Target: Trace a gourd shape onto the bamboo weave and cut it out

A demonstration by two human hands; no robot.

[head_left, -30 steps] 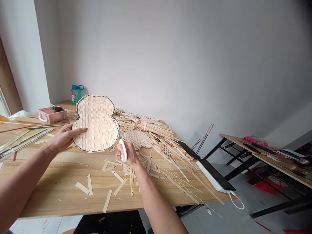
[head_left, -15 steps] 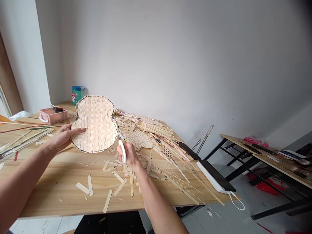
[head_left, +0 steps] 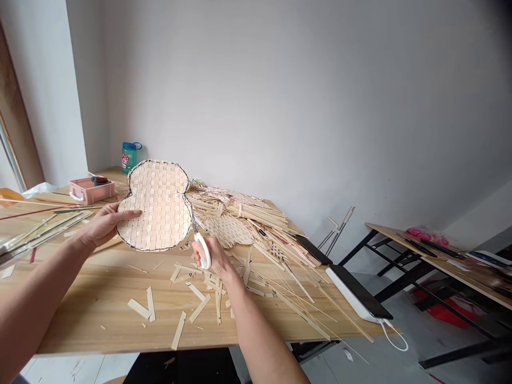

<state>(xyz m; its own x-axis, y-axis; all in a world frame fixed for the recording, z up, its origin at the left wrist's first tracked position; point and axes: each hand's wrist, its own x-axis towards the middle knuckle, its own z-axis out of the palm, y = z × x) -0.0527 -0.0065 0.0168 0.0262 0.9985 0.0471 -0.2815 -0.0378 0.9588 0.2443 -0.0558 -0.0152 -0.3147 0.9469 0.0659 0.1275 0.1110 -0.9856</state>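
Note:
A woven bamboo-strip panel (head_left: 158,208), pale and rounded with a notch on either side and a dark line along its outline, is held up over the table. My left hand (head_left: 106,224) grips its lower left edge, thumb lying across the front and the other fingers behind. In my right hand (head_left: 214,256) is a pair of scissors (head_left: 204,252) with white handles. Their blades point up along the panel's right edge; whether they touch it I cannot tell. Cut strip pieces (head_left: 198,298) lie scattered beneath my right hand.
Behind my right hand lie another woven piece (head_left: 230,230) and a heap of strips (head_left: 256,210). A pink basket (head_left: 91,191) and a teal bottle (head_left: 128,157) stand at the back left. A phone on a white power bank (head_left: 358,293) rests at the table's right edge.
The scissors have shifted slightly down, and more of their blades shows beside the panel's right edge. My left hand keeps its hold. The whole view has turned a little.

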